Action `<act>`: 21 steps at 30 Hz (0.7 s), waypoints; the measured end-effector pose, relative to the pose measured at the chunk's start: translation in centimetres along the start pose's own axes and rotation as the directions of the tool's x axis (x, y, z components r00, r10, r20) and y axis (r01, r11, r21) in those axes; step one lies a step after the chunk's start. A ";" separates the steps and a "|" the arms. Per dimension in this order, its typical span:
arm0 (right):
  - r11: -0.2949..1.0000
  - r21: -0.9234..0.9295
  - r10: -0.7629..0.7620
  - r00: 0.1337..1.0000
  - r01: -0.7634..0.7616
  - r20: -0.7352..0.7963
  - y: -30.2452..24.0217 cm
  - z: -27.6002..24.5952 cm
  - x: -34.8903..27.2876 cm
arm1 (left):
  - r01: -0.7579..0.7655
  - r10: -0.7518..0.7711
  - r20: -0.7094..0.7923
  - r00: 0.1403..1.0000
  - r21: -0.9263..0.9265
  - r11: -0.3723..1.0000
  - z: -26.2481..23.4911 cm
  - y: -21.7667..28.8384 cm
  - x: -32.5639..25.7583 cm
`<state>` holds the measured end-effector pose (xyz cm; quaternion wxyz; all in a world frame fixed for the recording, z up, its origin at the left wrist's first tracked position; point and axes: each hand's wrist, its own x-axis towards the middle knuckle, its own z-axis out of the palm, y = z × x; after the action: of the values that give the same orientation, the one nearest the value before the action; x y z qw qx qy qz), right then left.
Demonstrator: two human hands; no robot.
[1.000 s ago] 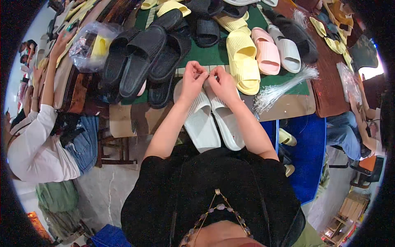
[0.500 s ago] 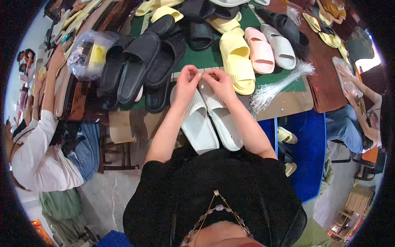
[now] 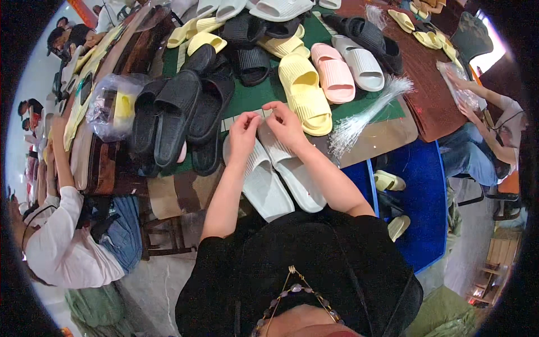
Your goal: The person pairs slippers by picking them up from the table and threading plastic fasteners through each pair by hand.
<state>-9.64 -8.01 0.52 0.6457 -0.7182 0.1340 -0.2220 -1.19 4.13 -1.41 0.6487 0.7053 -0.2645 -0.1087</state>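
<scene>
We saw the left hand (image 3: 242,132) and the right hand (image 3: 285,123) close together over the toe ends of a pair of white slides (image 3: 275,180), which lay side by side at the near edge of the green mat (image 3: 247,98), heels hanging toward the person. Both hands had their fingers curled and pinched toward each other at the gap between the two slides; whatever small thing they pinched was too small for us to tell. Just beyond the fingertips lay a row of small pale rectangular tags (image 3: 233,121), flat on the mat. To the right, a bundle of clear plastic ties (image 3: 365,115) fanned across the mat's edge. A yellow slide (image 3: 306,92) sat just beside the right hand, with a pink slide (image 3: 332,73) past it. Black slides (image 3: 179,118) were heaped to the left, and beyond them a clear plastic bag (image 3: 115,106) held something yellow. At the far right another person's hands pressed on a clear packet (image 3: 457,84) on a brown surface.
</scene>
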 end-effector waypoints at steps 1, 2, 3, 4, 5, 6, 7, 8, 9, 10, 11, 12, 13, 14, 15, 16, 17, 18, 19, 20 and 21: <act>0.999 0.025 0.022 1.000 -0.022 0.009 -0.1 -0.1 -0.1 | -0.010 0.011 -0.020 1.000 0.040 0.999 0.1 0.0 -0.1; 0.998 0.049 0.043 0.999 -0.044 0.023 -0.4 -0.1 -0.1 | -0.015 0.015 -0.017 1.000 -0.015 1.000 0.2 0.1 -0.1; 0.993 0.077 0.091 0.995 -0.093 0.035 -1.2 -0.2 -0.3 | -0.019 0.018 -0.014 1.000 -0.070 0.997 0.3 0.1 -0.2; 0.996 0.062 0.058 0.998 -0.060 0.028 -0.9 -0.3 -0.3 | -0.019 0.018 -0.022 1.000 -0.066 0.998 0.4 0.2 -0.3; 0.999 0.046 0.020 1.000 -0.021 0.024 -0.7 -0.3 -0.2 | -0.013 0.012 -0.017 1.000 -0.054 0.998 0.5 0.3 -0.3; 0.998 0.047 0.049 0.999 -0.050 0.020 -0.7 -0.2 -0.1 | -0.005 0.005 -0.013 1.000 -0.043 0.999 0.3 0.5 -0.3; 0.997 0.048 0.052 0.998 -0.053 0.028 -0.5 -0.2 -0.1 | 0.016 -0.016 -0.003 1.000 -0.041 0.999 0.2 -0.5 0.0; 0.997 0.046 0.054 0.998 -0.056 0.034 -0.1 -0.4 0.1 | 0.009 -0.009 -0.009 1.000 -0.032 0.999 0.3 -0.2 -0.1; 0.999 -0.006 -0.032 0.999 0.033 0.023 0.2 -0.6 0.3 | 0.003 -0.004 -0.016 1.000 -0.024 1.000 0.5 0.1 -0.2; 0.999 0.042 -0.020 1.000 0.020 -0.002 0.7 -0.6 0.3 | 0.043 -0.043 -0.027 0.999 -0.007 0.999 0.6 0.4 -0.2; 0.996 0.092 -0.010 1.000 0.012 -0.019 0.9 -0.4 0.4 | 0.035 -0.037 -0.039 0.999 -0.044 0.998 0.3 0.4 -0.1; 0.994 0.102 0.036 0.999 -0.033 -0.029 0.6 -0.4 0.3 | 0.027 -0.031 -0.054 0.998 -0.081 0.996 0.0 0.1 0.0; 0.996 0.091 -0.014 0.999 0.017 -0.041 1.2 -0.4 0.5 | -0.039 0.032 -0.079 0.996 -0.092 0.995 0.0 -0.9 0.2; 0.995 0.080 -0.062 0.997 0.066 -0.052 1.0 -0.3 0.6 | -0.026 0.019 -0.063 0.998 -0.107 0.994 0.0 -0.6 0.2; 0.995 0.099 0.021 0.999 -0.017 -0.045 0.8 -0.4 0.6 | -0.012 0.006 -0.049 0.999 -0.121 0.993 -0.1 -0.3 0.1; 0.993 0.095 0.075 0.997 -0.071 -0.033 0.6 -0.5 0.5 | -0.012 0.001 -0.070 0.998 -0.162 0.987 0.0 0.0 0.1; 0.988 0.086 0.128 0.992 -0.125 -0.022 0.1 -0.6 0.5 | -0.005 -0.005 -0.067 0.998 -0.134 0.991 -0.1 0.0 0.0; 0.986 0.159 0.060 0.998 -0.055 -0.027 0.7 -0.7 0.6 | 0.001 -0.008 -0.061 0.998 -0.106 0.994 0.0 0.3 0.0; 0.985 0.170 0.048 0.998 -0.041 -0.039 1.3 -0.8 0.8 | -0.005 0.002 -0.062 0.998 -0.057 0.998 0.2 0.7 -0.1; 0.983 0.183 0.038 0.998 -0.029 -0.045 1.5 -0.7 0.9 | 0.004 -0.007 -0.062 0.998 -0.058 0.998 0.1 0.7 -0.1; 0.970 0.217 0.117 0.993 -0.107 -0.033 0.8 -0.7 0.5 | 0.015 -0.019 -0.061 0.998 -0.059 0.998 0.0 1.4 -0.3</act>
<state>-9.47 -8.95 -0.13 0.7278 -0.6304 0.1642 -0.2144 -1.78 4.28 -0.12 0.6760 0.6912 -0.2350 -0.1003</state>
